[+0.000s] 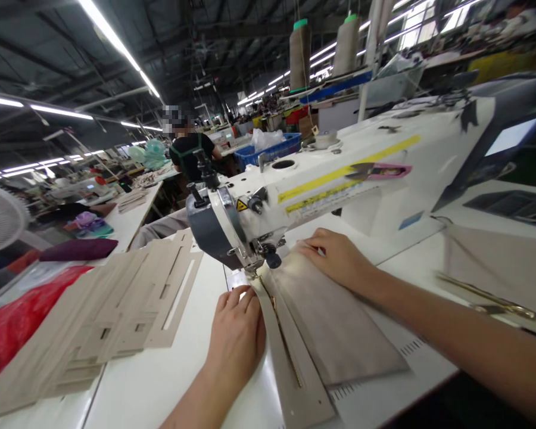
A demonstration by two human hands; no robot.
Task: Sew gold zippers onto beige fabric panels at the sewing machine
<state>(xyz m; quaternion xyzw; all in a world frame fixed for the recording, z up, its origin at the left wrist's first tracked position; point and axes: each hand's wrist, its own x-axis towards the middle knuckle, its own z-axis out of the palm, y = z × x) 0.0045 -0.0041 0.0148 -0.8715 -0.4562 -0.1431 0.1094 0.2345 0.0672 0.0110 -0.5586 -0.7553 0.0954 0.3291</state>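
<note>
The left grip point(236, 333) and the right grip point(335, 259) lie open, pressing flat on a beige zipper panel point(335, 322) so its layers stay smooth; its end runs ahead of the grips under the presser foot point(255, 267).

one head-worn view — forward and down over the sewing machine point(268, 202) — close above the left hand point(236, 336) and right hand point(335, 259)

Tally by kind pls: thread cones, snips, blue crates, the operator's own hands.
Thread cones: 2
Pink-handled thread snips: 1
Blue plastic crate: 1
Hands, left and right: 2
Total: 6
</note>
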